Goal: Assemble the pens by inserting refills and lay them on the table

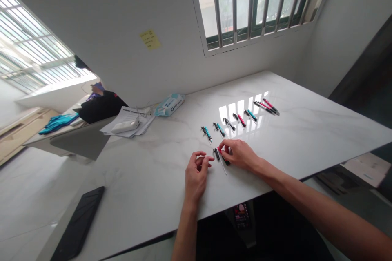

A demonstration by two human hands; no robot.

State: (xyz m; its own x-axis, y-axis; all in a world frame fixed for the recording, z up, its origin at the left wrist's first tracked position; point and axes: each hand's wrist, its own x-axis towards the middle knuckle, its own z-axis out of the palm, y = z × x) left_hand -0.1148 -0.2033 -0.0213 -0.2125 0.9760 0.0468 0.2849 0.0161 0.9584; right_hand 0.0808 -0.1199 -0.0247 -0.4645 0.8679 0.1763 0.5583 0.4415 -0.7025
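On the white marble-patterned table (147, 195), my right hand (238, 152) pinches a pink and black pen barrel (227, 162) that lies on the surface. Just left of it are a thin pen refill (223, 167) and a short black pen part (217, 154). My left hand (196, 175) rests beside these pieces, fingers loosely curled and apart, with nothing in them. Behind the hands runs a row of pens in pieces: teal ones (208, 133), a grey-black one (230, 124) and a pink one (241, 120). Pink and black whole-looking pens (266, 106) lie at its right end.
A black phone (79, 222) lies at the table's left front. Toward the wall are a pack of wipes (170, 104), papers (143, 129) and a white device (125, 126). The table's front edge (223, 208) runs close to my forearms.
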